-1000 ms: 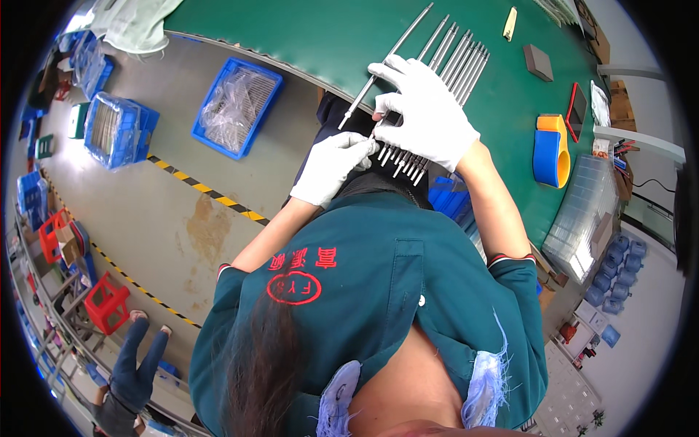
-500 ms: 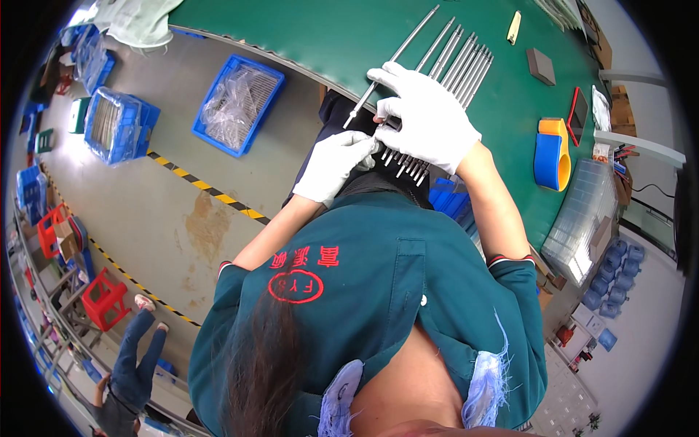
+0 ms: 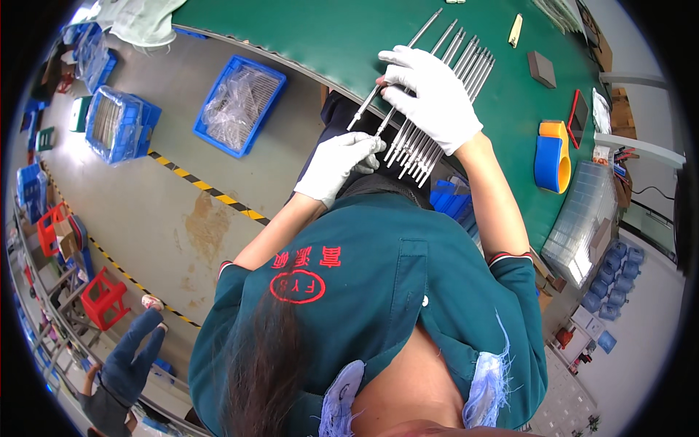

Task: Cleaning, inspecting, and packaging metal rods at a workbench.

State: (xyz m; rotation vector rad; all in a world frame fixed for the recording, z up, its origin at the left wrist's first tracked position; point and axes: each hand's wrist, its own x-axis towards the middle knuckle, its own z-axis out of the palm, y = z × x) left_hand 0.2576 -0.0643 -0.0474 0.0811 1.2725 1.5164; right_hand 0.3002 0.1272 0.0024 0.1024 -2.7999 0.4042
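Head view, gloved hands [image 3: 333, 166] [image 3: 435, 96] at silvery rods [image 3: 411, 149], green tabletop [image 3: 306, 33]

From between the left hand [image 3: 337, 164] and right hand [image 3: 437, 98], bare worktop [image 3: 328, 33] is offering passage toward eleven o'clock. Metal rods [image 3: 473, 64] are blocking one o'clock, a grey block [image 3: 541, 68] is obstructing two, and a blue-and-yellow tape holder [image 3: 551, 156] three. The right hand is covering gaps, seemingly narrow, among the rods.

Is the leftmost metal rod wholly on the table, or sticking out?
Sticking out: the leftmost metal rod has its lower end beyond the green table.
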